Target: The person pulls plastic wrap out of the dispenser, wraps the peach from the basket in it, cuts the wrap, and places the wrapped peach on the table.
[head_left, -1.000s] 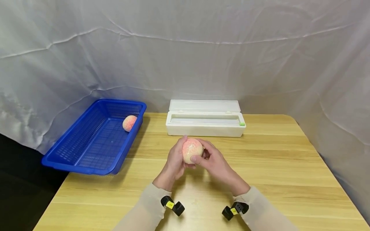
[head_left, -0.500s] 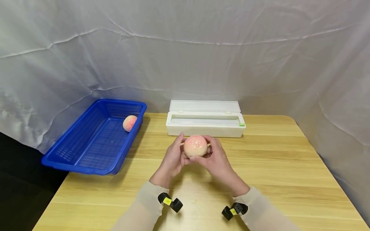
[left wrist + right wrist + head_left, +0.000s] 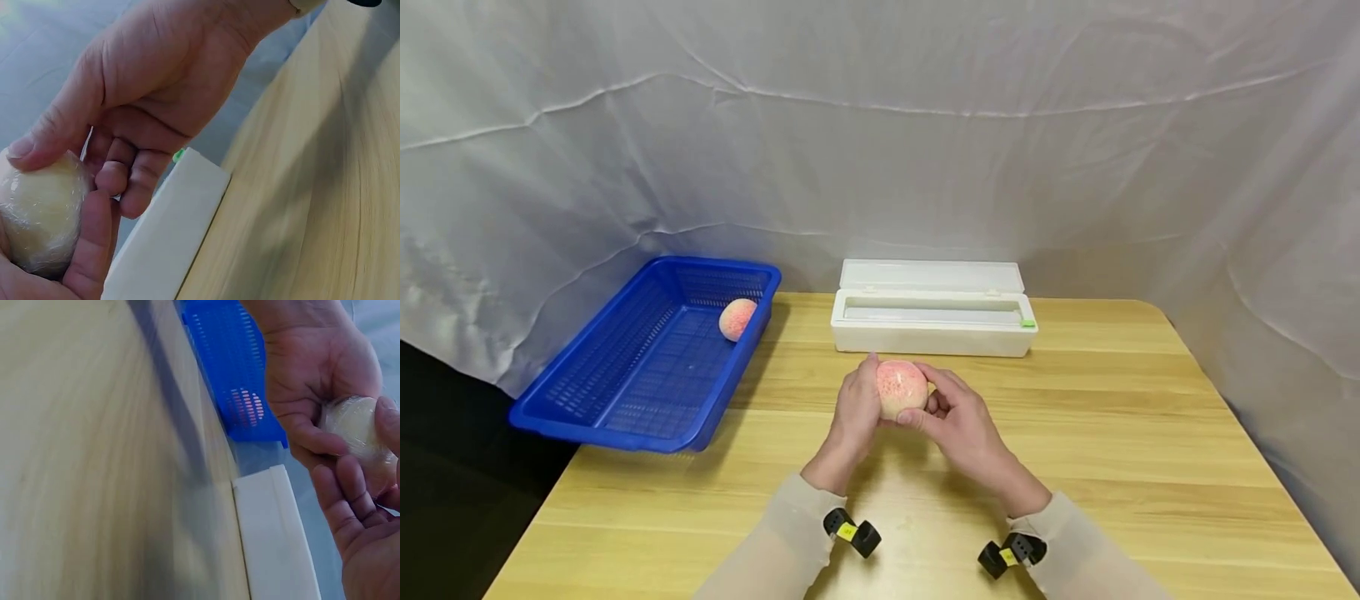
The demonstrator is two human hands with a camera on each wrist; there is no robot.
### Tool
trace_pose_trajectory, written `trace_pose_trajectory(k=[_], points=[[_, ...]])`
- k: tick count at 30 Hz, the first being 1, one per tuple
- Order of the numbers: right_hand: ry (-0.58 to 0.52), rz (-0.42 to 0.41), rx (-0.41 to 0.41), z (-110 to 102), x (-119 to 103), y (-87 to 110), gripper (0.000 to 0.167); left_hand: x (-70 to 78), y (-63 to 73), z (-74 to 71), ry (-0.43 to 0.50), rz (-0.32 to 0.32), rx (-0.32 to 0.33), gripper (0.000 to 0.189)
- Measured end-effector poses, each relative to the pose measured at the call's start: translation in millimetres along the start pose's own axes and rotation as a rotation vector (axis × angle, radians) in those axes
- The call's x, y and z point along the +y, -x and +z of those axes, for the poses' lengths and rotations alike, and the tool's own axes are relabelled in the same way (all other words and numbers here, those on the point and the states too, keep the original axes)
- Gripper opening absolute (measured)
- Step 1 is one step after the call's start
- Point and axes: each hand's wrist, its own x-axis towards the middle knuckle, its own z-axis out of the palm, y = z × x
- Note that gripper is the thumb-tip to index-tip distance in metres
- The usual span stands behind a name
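Observation:
Both hands hold a pink and cream peach above the table, in front of the white box. Crinkled clear film covers the peach in the left wrist view. The left hand cups its left side, with curled fingers showing from the left hand in the right wrist view. On the right side, the right hand grips it between thumb and fingers. The right thumb lies on the near face of the peach. A second peach lies in the blue basket.
The blue plastic basket stands at the table's left, partly past its edge. A long white cling film box, lid raised, with a green slider, stands at the back. A grey drape hangs behind the wooden table.
Between the hands the peach has been turned and lifted slightly, then lowered again. The left hand has rolled so its back shows more. Basket and box have stayed put.

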Motion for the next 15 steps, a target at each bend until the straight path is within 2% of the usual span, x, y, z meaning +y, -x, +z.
trace_pose_trajectory(k=[3, 5, 7, 10, 12, 15], points=[[-0.057, 0.015, 0.009, 1.1, 2.9, 0.5, 0.064, 0.7, -1.2, -0.5, -0.019, -0.009, -0.014, 0.061], [-0.099, 0.039, 0.030, 1.8, 5.1, 0.0, 0.064, 1.7, -1.5, -0.1, 0.018, -0.028, -0.045, 0.063], [-0.112, 0.068, 0.084, 3.1, 6.6, -0.8, 0.066, 2.4, -1.1, 0.9, 0.081, -0.045, -0.090, 0.064], [-0.027, 0.097, 0.210, 6.5, 7.1, -2.0, 0.072, 3.0, 0.6, 2.8, 0.134, -0.057, -0.173, 0.059], [0.027, 0.090, 0.265, 9.5, 6.8, -0.7, 0.076, 2.6, 1.2, 3.4, 0.122, -0.051, -0.210, 0.060], [0.030, 0.004, 0.250, 11.9, 5.7, 4.7, 0.069, 1.9, -0.9, 2.2, 0.103, -0.029, -0.218, 0.060]])
